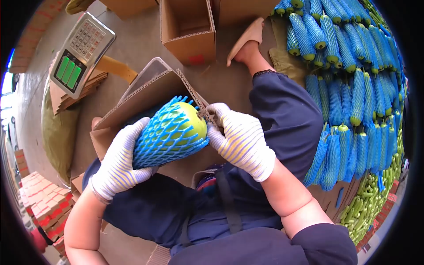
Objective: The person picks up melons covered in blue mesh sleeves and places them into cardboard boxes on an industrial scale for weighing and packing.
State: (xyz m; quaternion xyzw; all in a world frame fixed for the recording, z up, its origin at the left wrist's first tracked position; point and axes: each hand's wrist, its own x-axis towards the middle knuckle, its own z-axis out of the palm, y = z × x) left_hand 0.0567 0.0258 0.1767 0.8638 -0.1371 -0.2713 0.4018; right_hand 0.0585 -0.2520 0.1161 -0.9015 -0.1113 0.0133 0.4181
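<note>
My left hand [121, 161], in a striped white knit glove, wraps round a pale green gourd [191, 120] in a blue foam net sleeve. The net covers most of the gourd, and its stem end shows bare, facing right. My right hand [238, 139], gloved the same way, is closed with thumb and forefinger pinched at the stem end; the fingertips are partly hidden against it. Just behind the gourd stands an open cardboard box [145, 95] with its flaps up. Its inside is mostly hidden by the gourd and my left hand.
A weighing scale's display panel [81, 53] stands at upper left. An open carton [187, 48] is at the top. Netted gourds [335, 97] are piled on the right, with bare green ones [369, 203] below. Stacked cartons [46, 194] stand at far left. My legs flank the box.
</note>
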